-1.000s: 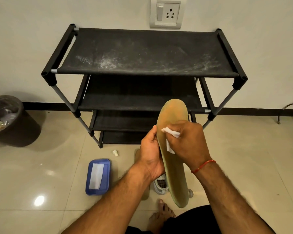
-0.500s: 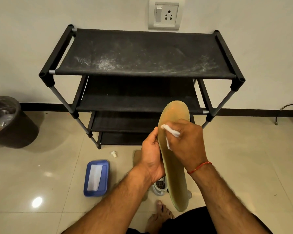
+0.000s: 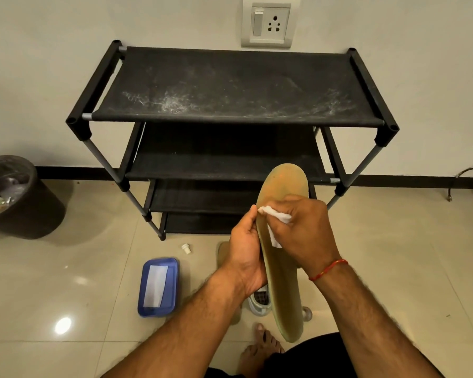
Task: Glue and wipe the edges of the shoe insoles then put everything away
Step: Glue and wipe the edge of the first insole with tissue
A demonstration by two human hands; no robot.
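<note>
The left hand point(image 3: 246, 252) grips the insole point(image 3: 284, 290) by its edge. The right hand point(image 3: 303, 230) pinches a white wipe point(image 3: 275, 214) on it, in front of the shoe rack point(image 3: 230, 88). Wiping looks half done. A shoe point(image 3: 260, 300), blue box point(image 3: 159, 286) and white cap point(image 3: 186, 248) lie before the rack, not yet put away.

Beige tiled floor point(image 3: 66, 268): black fabric shoe rack point(image 3: 230, 85); dark round bin point(image 3: 38, 214) left of rack; small white cap point(image 3: 186, 248), blue plastic box point(image 3: 173, 287) before rack.
</note>
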